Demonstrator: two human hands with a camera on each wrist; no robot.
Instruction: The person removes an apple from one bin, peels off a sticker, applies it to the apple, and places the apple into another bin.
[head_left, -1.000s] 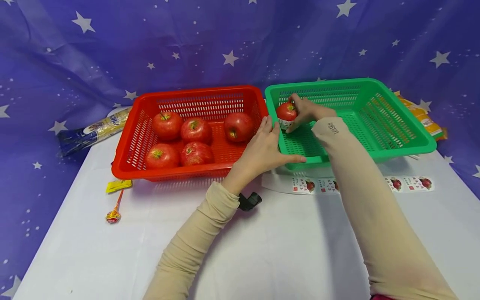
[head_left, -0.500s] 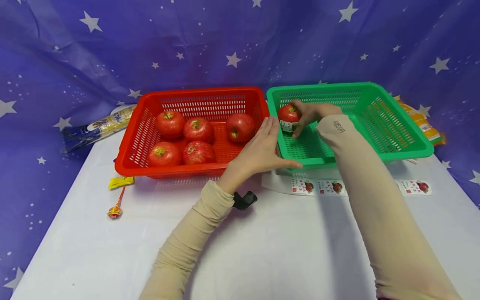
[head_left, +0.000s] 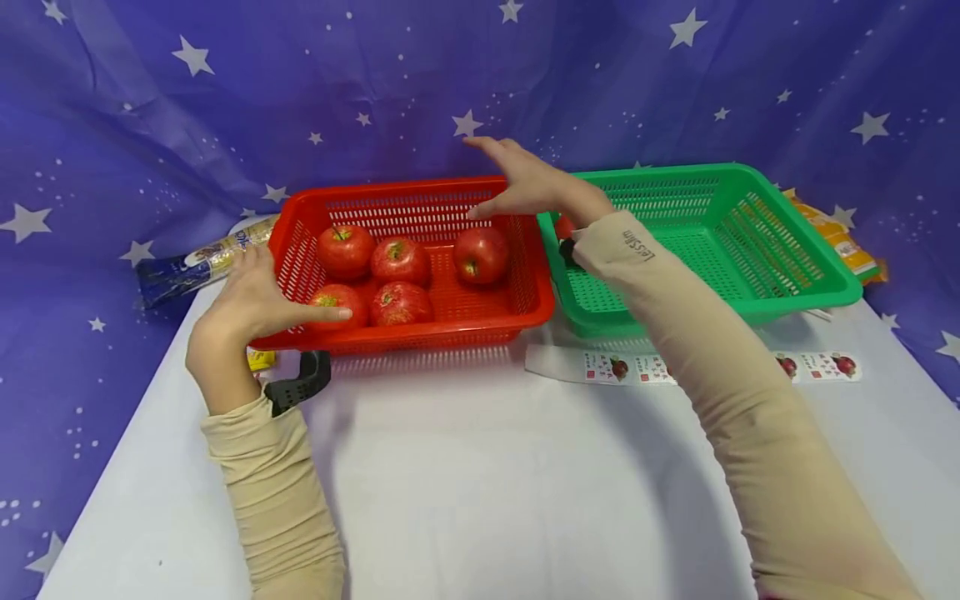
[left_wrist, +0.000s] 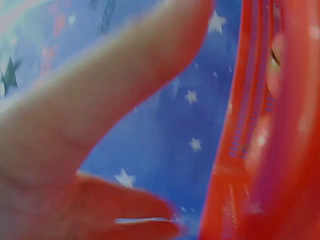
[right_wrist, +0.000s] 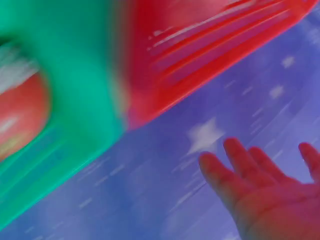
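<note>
A red basket (head_left: 420, 333) holds several red apples, among them one at the back right (head_left: 480, 254). My left hand (head_left: 262, 292) rests open against the basket's front-left corner, thumb along the front rim. My right hand (head_left: 510, 179) hovers open and empty above the red basket's back-right corner, fingers spread. Beside it stands a green basket (head_left: 750, 304); one red apple (head_left: 564, 227) inside it is mostly hidden behind my right wrist. The blurred right wrist view shows that apple (right_wrist: 20, 115), the green basket (right_wrist: 75, 75) and my fingers (right_wrist: 265, 185).
A strip of apple stickers (head_left: 622, 367) lies on the white table (head_left: 487, 483) in front of the green basket. A blue and gold packet (head_left: 195, 258) lies left of the red basket, orange packets (head_left: 840, 233) right of the green one. A starry cloth hangs behind.
My right hand let go of the apple in the green basket and rose over the red basket. My left hand moved from the green basket's corner to the red basket's front-left corner.
</note>
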